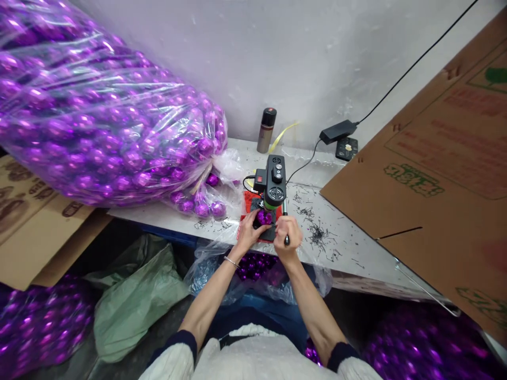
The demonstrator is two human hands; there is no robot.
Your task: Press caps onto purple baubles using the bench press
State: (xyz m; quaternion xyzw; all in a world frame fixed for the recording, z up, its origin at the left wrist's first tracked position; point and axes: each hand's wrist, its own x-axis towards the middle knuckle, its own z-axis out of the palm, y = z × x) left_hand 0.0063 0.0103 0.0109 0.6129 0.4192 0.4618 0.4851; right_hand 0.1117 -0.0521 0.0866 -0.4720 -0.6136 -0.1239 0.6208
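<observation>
A shiny purple ball (264, 217) sits under the head of a small black bench drill press (276, 182). My left hand (249, 230) has its fingers and thumb closed round the ball from the left and front. On the right side, my right hand (288, 232) is wrapped round the black-ended lever (287, 240) of the press. The press stands on a red sheet (246, 203) near the table's front edge. An open clear plastic bag (214, 264) with purple balls hangs just below that edge, under my forearms.
A huge clear bag of purple balls (119, 126) leans at the left, with several loose balls (202, 209) beside its tied end. Black shavings (318, 235) litter the table. A spray can (266, 130) and a power adapter (338, 131) stand behind; a cardboard box (431, 174) rises at right.
</observation>
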